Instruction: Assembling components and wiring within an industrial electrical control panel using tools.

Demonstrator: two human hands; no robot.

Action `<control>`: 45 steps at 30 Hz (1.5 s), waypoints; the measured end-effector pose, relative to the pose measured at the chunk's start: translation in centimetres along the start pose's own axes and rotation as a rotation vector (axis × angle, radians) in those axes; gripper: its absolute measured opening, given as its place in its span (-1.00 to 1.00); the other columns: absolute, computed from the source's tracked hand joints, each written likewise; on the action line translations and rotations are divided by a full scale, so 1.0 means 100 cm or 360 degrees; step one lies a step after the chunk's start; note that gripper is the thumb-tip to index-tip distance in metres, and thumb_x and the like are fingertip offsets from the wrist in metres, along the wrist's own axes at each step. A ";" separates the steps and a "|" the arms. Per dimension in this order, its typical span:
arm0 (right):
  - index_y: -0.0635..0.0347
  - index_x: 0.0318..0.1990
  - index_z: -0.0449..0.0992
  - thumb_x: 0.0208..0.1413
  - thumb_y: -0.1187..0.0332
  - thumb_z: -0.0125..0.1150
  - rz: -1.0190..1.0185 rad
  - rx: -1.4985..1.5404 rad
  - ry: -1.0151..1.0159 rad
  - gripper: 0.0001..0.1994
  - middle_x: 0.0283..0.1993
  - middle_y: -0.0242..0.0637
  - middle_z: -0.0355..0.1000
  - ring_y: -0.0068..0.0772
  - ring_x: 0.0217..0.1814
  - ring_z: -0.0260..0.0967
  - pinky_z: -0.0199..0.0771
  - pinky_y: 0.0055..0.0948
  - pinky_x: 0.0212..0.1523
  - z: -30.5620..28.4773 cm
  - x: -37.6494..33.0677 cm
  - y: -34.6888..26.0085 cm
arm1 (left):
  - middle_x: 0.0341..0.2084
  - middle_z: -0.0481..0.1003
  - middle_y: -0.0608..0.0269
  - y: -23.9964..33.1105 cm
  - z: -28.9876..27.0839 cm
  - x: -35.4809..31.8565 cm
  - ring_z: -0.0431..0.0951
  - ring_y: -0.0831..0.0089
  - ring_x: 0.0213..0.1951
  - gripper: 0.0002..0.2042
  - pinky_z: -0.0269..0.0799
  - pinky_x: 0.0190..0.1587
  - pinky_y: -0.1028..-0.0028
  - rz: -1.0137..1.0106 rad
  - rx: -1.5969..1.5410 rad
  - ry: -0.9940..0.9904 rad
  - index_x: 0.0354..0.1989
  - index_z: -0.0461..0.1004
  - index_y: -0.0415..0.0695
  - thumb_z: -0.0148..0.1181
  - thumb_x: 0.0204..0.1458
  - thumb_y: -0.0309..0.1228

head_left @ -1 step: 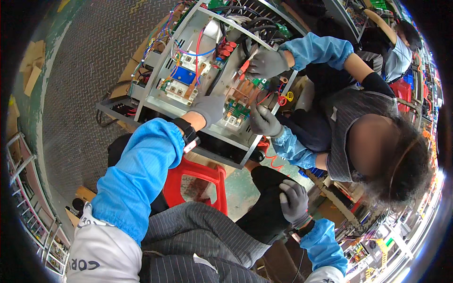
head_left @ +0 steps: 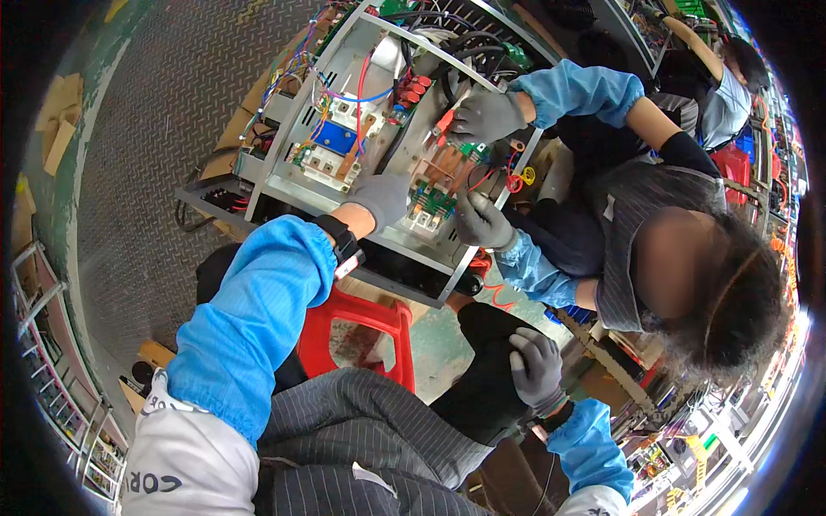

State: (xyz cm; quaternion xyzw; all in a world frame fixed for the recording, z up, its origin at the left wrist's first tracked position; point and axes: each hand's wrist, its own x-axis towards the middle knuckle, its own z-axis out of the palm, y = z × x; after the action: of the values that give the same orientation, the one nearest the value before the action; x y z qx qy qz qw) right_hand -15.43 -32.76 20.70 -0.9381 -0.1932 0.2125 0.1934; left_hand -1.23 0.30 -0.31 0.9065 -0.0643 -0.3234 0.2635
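Note:
My left hand (head_left: 379, 199), in a grey glove with a blue sleeve and a black wrist strap, reaches onto an open grey metal electrical chassis (head_left: 280, 185). It rests beside green terminal blocks (head_left: 433, 204); its fingers are hidden behind the hand. My right hand (head_left: 535, 370), also gloved, lies spread on my black-trousered knee and holds nothing. A co-worker on the right has both gloved hands in the chassis. The upper hand (head_left: 486, 116) holds a red-handled tool and the lower hand (head_left: 482, 222) is next to the terminal blocks.
A blue component (head_left: 335, 138) and bundles of red, blue and black wires fill the chassis. A red plastic stool (head_left: 361, 320) stands below it. Grey tread-plate floor (head_left: 155, 129) lies to the left. Another person works at a bench at the top right (head_left: 723, 77).

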 end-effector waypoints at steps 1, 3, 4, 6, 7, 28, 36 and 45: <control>0.15 -0.10 0.50 -0.05 0.46 0.20 -0.0003 0.0000 0.0007 -0.71 -0.05 -0.17 0.44 -0.05 -0.08 0.41 0.40 -0.20 -0.04 0.000 0.000 -0.001 | -0.34 0.57 -0.15 0.000 0.000 0.000 0.60 -0.04 -0.23 -0.78 0.47 -0.17 0.08 -0.0003 -0.0001 -0.0003 -0.17 0.47 -0.18 0.03 0.02 -0.42; 0.16 -0.11 0.50 -0.05 0.47 0.20 -0.0009 0.0001 0.0015 -0.72 -0.05 -0.17 0.45 -0.05 -0.09 0.41 0.40 -0.20 -0.05 0.000 0.001 -0.001 | -0.34 0.57 -0.15 0.000 0.001 0.000 0.60 -0.05 -0.22 -0.78 0.47 -0.16 0.08 -0.0003 -0.0012 0.0010 -0.17 0.47 -0.19 0.04 0.01 -0.42; 0.16 -0.11 0.50 -0.06 0.47 0.20 -0.0009 0.0001 0.0015 -0.72 -0.05 -0.17 0.45 -0.05 -0.09 0.41 0.40 -0.20 -0.06 0.000 0.001 -0.001 | -0.34 0.57 -0.15 0.001 0.000 -0.001 0.60 -0.05 -0.22 -0.78 0.47 -0.16 0.08 0.0000 -0.0018 0.0014 -0.18 0.47 -0.20 0.05 0.01 -0.42; 0.17 -0.12 0.50 -0.06 0.47 0.20 -0.0009 -0.0002 0.0015 -0.72 -0.06 -0.17 0.45 -0.05 -0.10 0.42 0.41 -0.19 -0.06 0.000 0.000 0.000 | -0.33 0.57 -0.16 0.004 -0.002 -0.001 0.60 -0.06 -0.22 -0.77 0.47 -0.15 0.08 -0.0032 -0.0005 -0.0010 -0.17 0.47 -0.20 0.05 0.00 -0.42; 0.17 -0.12 0.50 -0.06 0.47 0.20 -0.0010 -0.0005 0.0015 -0.72 -0.06 -0.17 0.45 -0.04 -0.10 0.42 0.41 -0.19 -0.07 0.000 0.000 0.000 | -0.33 0.57 -0.16 0.004 -0.003 -0.001 0.60 -0.06 -0.21 -0.77 0.47 -0.15 0.08 -0.0049 0.0002 -0.0021 -0.17 0.47 -0.20 0.05 0.00 -0.42; 0.14 -0.12 0.51 -0.03 0.44 0.20 -0.0012 0.0004 0.0036 -0.74 -0.05 -0.19 0.46 -0.06 -0.11 0.42 0.42 -0.19 -0.08 0.001 0.002 -0.001 | -0.34 0.58 -0.13 0.004 -0.002 0.001 0.61 -0.03 -0.22 -0.78 0.49 -0.18 0.07 -0.0067 0.0053 -0.0042 -0.18 0.49 -0.18 0.04 0.01 -0.44; 0.13 -0.10 0.51 -0.01 0.44 0.18 -0.0003 0.0012 0.0011 -0.73 -0.05 -0.17 0.46 -0.05 -0.10 0.41 0.41 -0.19 -0.07 0.001 0.001 0.001 | -0.34 0.56 -0.16 0.002 -0.001 0.002 0.58 -0.08 -0.22 -0.75 0.47 -0.16 0.08 -0.0071 0.0021 -0.0077 -0.15 0.44 -0.22 0.03 0.00 -0.44; 0.14 -0.10 0.50 -0.03 0.44 0.19 0.0021 0.0029 -0.0002 -0.72 -0.05 -0.16 0.45 -0.04 -0.09 0.41 0.41 -0.18 -0.05 -0.002 0.001 -0.002 | -0.35 0.57 -0.15 -0.004 0.006 0.007 0.60 -0.06 -0.25 -0.70 0.48 -0.20 0.07 -0.0032 0.0021 -0.0063 -0.06 0.41 -0.22 0.05 -0.01 -0.46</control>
State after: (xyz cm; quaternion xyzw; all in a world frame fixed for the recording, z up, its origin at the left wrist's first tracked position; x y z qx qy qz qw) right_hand -15.28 -32.61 20.86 -0.9375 -0.1853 0.2161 0.2004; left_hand -1.15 0.18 -1.31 0.9023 -0.0625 -0.3436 0.2528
